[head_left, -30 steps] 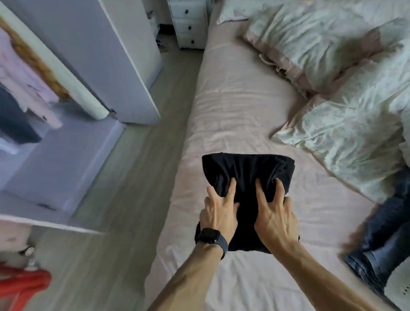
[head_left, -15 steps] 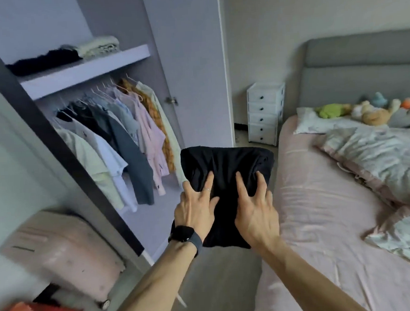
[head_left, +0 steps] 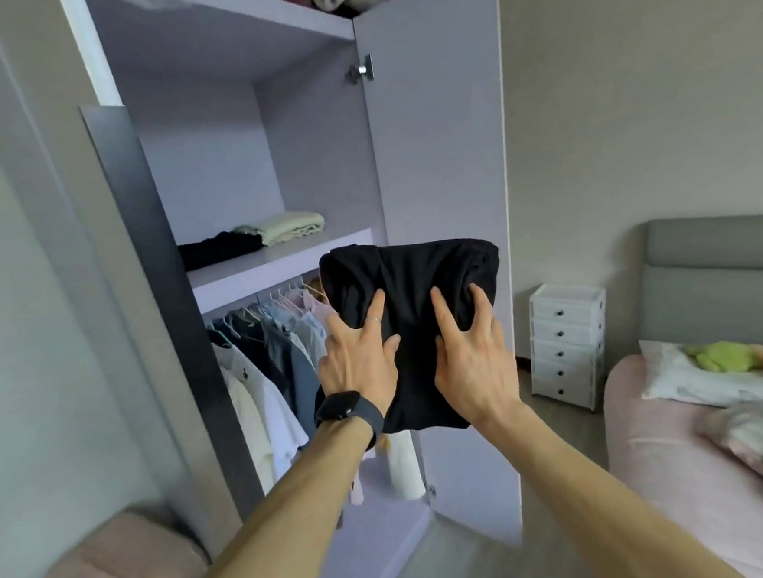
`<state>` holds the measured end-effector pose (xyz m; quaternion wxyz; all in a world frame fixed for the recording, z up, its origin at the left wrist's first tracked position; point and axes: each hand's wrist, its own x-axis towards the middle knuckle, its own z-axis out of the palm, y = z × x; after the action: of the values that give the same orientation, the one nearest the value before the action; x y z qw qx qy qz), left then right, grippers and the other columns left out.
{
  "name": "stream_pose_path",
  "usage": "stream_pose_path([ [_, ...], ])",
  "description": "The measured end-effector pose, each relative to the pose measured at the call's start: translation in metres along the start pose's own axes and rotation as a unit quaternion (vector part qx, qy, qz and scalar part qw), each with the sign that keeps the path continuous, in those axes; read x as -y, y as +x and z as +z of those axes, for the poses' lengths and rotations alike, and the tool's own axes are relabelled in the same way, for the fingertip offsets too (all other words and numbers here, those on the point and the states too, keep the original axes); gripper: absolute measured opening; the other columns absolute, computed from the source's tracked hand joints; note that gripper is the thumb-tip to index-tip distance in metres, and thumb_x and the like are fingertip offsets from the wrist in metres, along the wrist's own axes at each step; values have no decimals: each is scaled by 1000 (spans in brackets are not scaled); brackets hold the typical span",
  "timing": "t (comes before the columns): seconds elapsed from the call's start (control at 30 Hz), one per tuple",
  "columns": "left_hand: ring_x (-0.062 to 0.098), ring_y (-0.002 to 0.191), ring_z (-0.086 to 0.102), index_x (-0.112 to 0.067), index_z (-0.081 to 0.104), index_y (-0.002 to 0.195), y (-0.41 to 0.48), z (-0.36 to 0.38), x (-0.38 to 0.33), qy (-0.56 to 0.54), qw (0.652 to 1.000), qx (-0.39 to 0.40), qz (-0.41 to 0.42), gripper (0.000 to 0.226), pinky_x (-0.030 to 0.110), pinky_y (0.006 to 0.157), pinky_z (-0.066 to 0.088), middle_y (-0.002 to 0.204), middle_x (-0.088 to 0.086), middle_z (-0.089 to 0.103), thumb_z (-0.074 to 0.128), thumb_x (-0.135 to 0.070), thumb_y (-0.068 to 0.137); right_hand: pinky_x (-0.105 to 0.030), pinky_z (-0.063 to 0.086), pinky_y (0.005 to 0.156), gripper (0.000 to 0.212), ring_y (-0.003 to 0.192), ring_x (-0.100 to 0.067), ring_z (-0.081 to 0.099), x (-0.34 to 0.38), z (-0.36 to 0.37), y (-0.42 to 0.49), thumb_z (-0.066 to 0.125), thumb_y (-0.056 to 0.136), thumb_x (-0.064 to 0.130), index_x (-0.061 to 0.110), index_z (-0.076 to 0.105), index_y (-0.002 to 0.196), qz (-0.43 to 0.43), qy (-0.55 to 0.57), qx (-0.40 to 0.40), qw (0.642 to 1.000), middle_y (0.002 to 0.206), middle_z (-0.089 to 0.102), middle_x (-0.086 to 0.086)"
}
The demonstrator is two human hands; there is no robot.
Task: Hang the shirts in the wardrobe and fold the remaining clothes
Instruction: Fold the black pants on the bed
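A folded black garment [head_left: 408, 282] is held up in the air in front of the open wardrobe [head_left: 317, 167]. My left hand [head_left: 359, 358], with a dark watch on its wrist, grips the garment's lower left part. My right hand [head_left: 472, 359] grips its lower right part, fingers on top of the cloth. The garment is level with the wardrobe shelf [head_left: 278, 262], where a folded black piece [head_left: 219, 248] and a folded pale green piece [head_left: 285, 227] lie. Several shirts [head_left: 266, 351] hang on a rail under that shelf.
The open wardrobe door [head_left: 441, 194] stands just behind the garment. A pink suitcase [head_left: 115, 573] sits at the lower left. A white drawer unit [head_left: 566, 343] stands by the wall, with the pink bed [head_left: 663, 472] and its grey headboard [head_left: 722, 278] to the right.
Both hands lifted the folded black garment off the bed and carried it left and up to the open wardrobe. The view turned from the bed to the shelf.
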<state>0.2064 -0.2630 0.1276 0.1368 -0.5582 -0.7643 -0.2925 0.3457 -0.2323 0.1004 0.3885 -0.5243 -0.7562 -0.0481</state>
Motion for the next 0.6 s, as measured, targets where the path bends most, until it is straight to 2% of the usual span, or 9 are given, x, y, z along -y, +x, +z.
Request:
stream_pose_path([
  [0.1,31,98,58,-47,17,154,61,16,-6,12,999,-43,-14,64,42,81,53,136,17,31,50,-48,100,-45,57,67,71,121,-37,44,-5,23,65,50,98,19,35,16,158,-21,13,-19,1000,161,6,-16],
  [0.33,28,94,56,-46,16,154,225,70,-10,31,995,-70,-62,63,40,79,48,123,11,33,49,-48,101,-49,57,76,66,127,-40,41,-33,107,246,47,101,25,37,15,158,-91,62,-10,994,161,2,-14],
  [0.43,27,94,55,-47,15,154,281,69,9,42,991,-80,-96,62,43,81,50,127,12,32,48,-47,101,-51,57,77,65,128,-42,41,-15,137,310,47,101,27,36,16,157,-139,95,-2,986,160,3,-15],
  [0.53,23,84,48,-48,15,154,327,57,49,61,981,-106,-148,62,40,78,49,125,10,31,49,-46,101,-52,57,80,64,130,-43,41,27,169,364,48,100,27,35,18,157,-200,134,16,970,159,5,-16],
  [0.6,25,88,51,-47,15,154,345,47,77,75,976,-121,-165,62,40,77,49,126,10,30,49,-45,101,-52,56,85,64,131,-44,40,58,187,388,48,101,28,35,18,156,-231,163,29,959,159,4,-16],
])
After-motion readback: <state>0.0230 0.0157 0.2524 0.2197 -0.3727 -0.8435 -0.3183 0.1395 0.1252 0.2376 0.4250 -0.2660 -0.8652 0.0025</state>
